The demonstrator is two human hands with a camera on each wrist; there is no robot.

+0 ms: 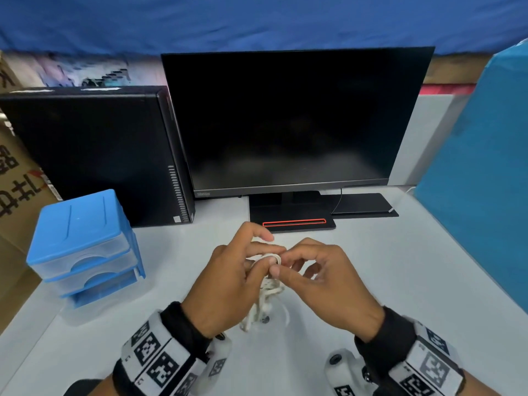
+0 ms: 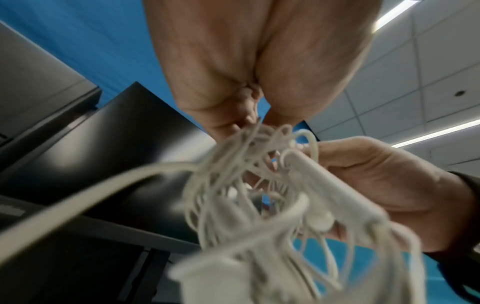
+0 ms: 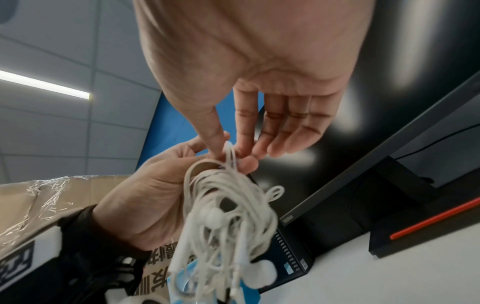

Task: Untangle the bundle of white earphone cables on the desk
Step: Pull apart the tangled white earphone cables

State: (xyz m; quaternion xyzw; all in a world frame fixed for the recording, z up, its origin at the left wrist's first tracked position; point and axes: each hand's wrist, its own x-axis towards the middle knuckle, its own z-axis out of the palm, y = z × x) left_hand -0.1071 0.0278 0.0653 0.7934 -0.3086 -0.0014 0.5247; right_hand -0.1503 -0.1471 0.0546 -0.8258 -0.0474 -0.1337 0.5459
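Observation:
The tangled bundle of white earphone cables point(image 1: 267, 292) hangs above the grey desk point(image 1: 385, 281), held up between both hands in front of the monitor. My left hand point(image 1: 258, 255) grips the top of the bundle with curled fingers. Seen from the right wrist, the left hand point(image 3: 155, 185) closes around the upper coils of the bundle point(image 3: 228, 216). My right hand point(image 1: 281, 265) pinches one cable loop point(image 3: 230, 152) at the top between thumb and forefinger; its other fingers are held loosely apart. Earbuds point(image 3: 259, 273) and an inline remote point(image 2: 337, 195) dangle below.
A dark monitor point(image 1: 291, 118) on a black stand point(image 1: 294, 224) is straight ahead, with a black computer tower point(image 1: 94, 155) to its left. A blue drawer unit point(image 1: 83, 241) sits at the left front. A blue box point(image 1: 483, 181) stands on the right, and cardboard boxes point(image 1: 14, 178) on the far left.

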